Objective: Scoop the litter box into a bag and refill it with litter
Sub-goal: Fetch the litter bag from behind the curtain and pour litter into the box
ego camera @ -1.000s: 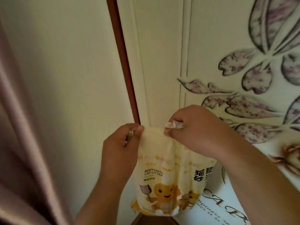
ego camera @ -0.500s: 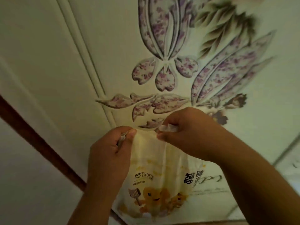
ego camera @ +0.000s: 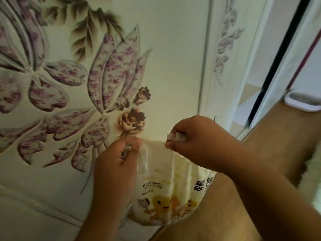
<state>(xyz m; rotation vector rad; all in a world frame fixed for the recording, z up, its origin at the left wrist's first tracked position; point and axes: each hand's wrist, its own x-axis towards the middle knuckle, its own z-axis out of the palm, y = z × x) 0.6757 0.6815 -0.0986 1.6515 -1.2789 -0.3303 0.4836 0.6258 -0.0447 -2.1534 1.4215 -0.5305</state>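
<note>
Hands met at the top of a pale yellow cat litter bag low in the middle of the view. The left hand had its fingers curled round the bag's upper left corner, with a small grey metal piece, too blurred to name, poking out between finger and thumb. The right hand pinched the upper right corner, and a twisted white scrap of the bag's torn or folded top edge stuck out from between its fingers. Between the two hands the top of the bag was stretched flat and taut, while the rest hung down in soft vertical folds. Its front carried the words "BENTONITE CAT LITTER", some black characters to the right, and a cartoon orange figure with a grey scoop near the bottom. The bag's lower right part lay against a bare leg that crossed the near right corner. Behind the bag stood a cream panel embossed with purple-speckled leaves and brown roses, filling the left and far side. On the far right a dark vertical strip ran beside a lighter frame, and a white band sat at the right edge above the leg.
</note>
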